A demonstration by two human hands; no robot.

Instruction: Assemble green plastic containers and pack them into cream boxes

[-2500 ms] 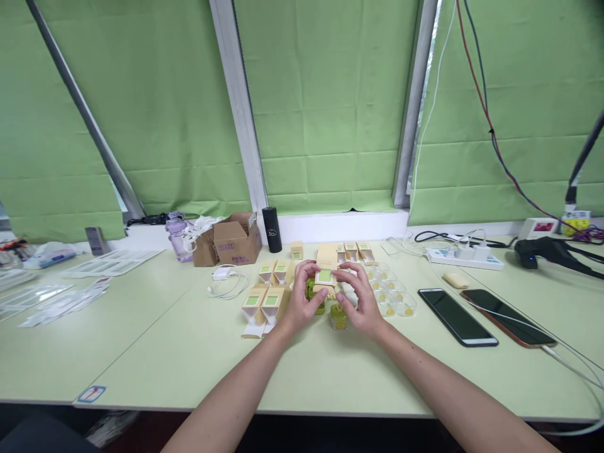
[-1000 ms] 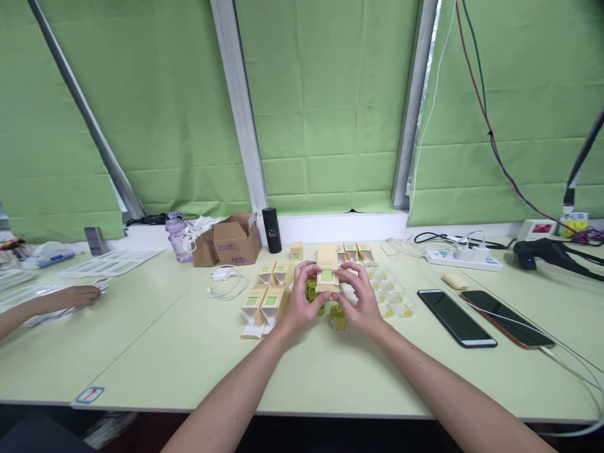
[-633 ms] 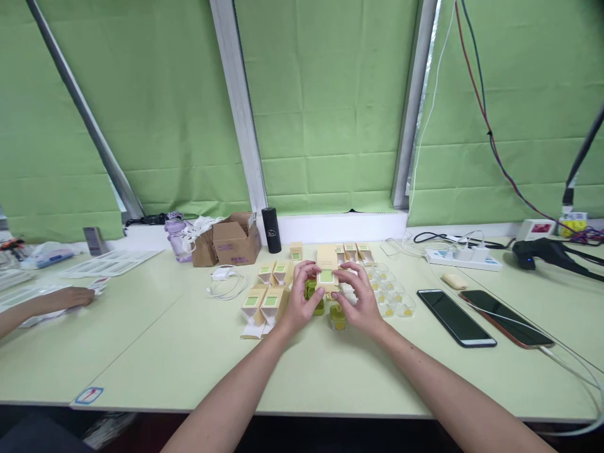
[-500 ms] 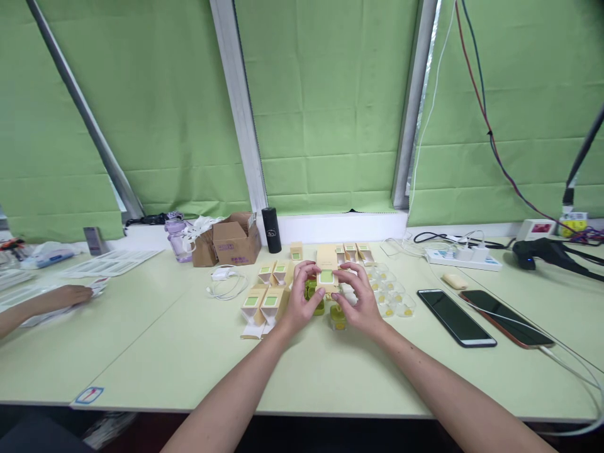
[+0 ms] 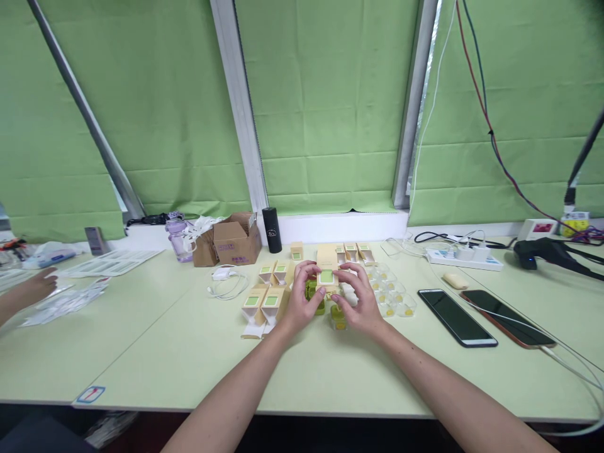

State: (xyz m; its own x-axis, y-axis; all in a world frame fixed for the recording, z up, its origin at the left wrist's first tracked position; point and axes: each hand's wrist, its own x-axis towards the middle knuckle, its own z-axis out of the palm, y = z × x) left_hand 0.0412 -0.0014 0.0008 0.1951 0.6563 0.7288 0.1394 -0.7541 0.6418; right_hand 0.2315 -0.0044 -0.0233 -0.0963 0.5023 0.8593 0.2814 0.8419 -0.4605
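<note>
Two-sided grip closed on the small tan box (image 5: pixel 326 275), left hand (image 5: pixel 302 301) just left, right hand (image 5: pixel 362 302) just right, long axis pointing away.

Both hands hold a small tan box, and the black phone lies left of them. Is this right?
No. The head view shows the black phone right of them, not left. The left hand and right hand do hold the tan box.
</note>
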